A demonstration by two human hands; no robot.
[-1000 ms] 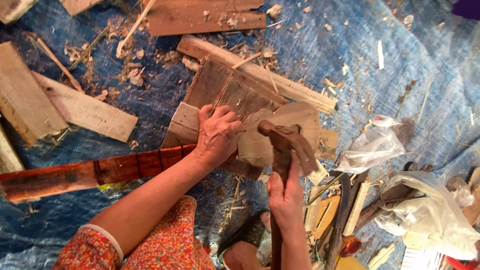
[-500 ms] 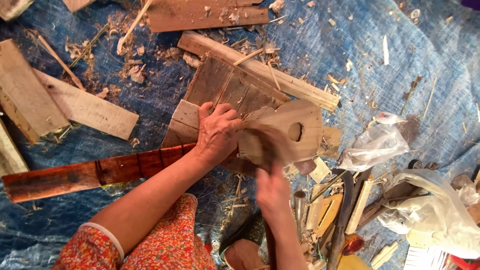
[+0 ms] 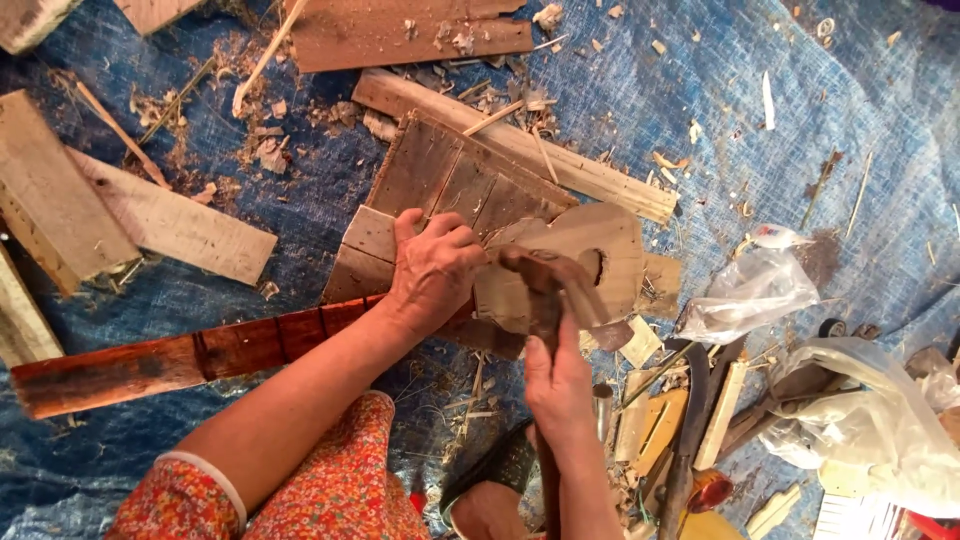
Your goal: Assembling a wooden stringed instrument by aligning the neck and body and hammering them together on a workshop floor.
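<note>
1. Planks (image 3: 165,225) lie at the far left on the blue tarp (image 3: 800,100).
2. Left hand (image 3: 432,268) presses flat, fingers together, on the thin wooden cutout (image 3: 590,262), mid-frame over dark boards (image 3: 450,185).
3. Right hand (image 3: 556,385) is clamped round the hammer (image 3: 545,285) handle.
4. The cutout looks light, stiff and likely to split; hold it near its edge.

We worked over a blue tarp (image 3: 860,130) strewn with wood chips (image 3: 265,150); pale planks (image 3: 170,225), a reddish board (image 3: 180,360), a long strip (image 3: 560,165) and clear plastic bags (image 3: 750,295) lay on it.
</note>
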